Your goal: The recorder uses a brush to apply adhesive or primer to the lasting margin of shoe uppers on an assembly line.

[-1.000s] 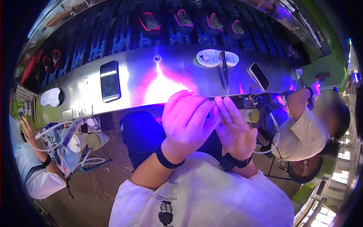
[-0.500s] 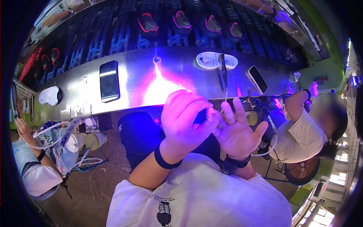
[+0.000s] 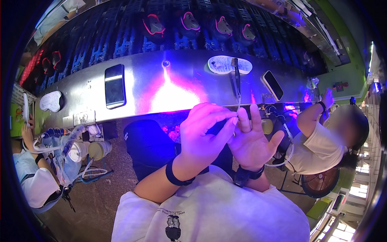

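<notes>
Hands met before our chest, below the long shiny metal workbench. Our left hand curled over, thumb and forefinger pinched narrow on a thin pale strand running up towards the bench. Our right hand stood open, palm up, fingers spread, holding nothing.

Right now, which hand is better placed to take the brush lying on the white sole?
Right, probably. The right hand is open, fingers spread, just below the brush on the white sole. The left hand is curled, its fingertips pinched against the right.
</notes>
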The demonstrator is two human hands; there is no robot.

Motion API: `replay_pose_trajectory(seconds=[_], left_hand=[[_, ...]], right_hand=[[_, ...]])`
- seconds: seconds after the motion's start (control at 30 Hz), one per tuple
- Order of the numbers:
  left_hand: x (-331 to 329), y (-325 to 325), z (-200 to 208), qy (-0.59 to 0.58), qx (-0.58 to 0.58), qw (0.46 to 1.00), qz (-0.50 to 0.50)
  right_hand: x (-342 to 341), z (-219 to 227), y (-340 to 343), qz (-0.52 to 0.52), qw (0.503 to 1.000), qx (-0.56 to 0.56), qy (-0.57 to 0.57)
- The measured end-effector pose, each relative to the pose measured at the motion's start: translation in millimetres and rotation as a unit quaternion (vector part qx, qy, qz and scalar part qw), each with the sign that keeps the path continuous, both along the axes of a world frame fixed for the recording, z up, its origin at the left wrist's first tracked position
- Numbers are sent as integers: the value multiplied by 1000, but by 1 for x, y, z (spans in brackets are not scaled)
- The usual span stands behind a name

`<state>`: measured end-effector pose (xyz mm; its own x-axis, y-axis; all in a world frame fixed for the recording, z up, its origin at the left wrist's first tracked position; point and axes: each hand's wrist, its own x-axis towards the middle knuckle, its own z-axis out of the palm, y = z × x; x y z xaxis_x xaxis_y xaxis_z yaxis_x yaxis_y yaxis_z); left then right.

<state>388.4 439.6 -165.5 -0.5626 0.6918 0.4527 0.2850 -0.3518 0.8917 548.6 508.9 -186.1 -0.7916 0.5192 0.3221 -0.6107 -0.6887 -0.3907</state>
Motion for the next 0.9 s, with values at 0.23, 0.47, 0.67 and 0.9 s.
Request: replay_pose_trajectory(seconds=[0.23, 0.47, 0.67, 0.9], left_hand=[[1, 3, -4, -8, -9, 1000, -5], [-2, 4, -9, -53, -30, 998, -5], [-5, 3, -15, -48, -36, 998, -12], [0, 5, -13, -182, -79, 980, -2]], right_hand=[[0, -2, -3, -38, 997, 35, -49], [2, -2, -6, -100, 969, 150, -172], [2, -6, -6, -82, 961, 182, -191], [0, -7, -4, -54, 991, 63, -104]])
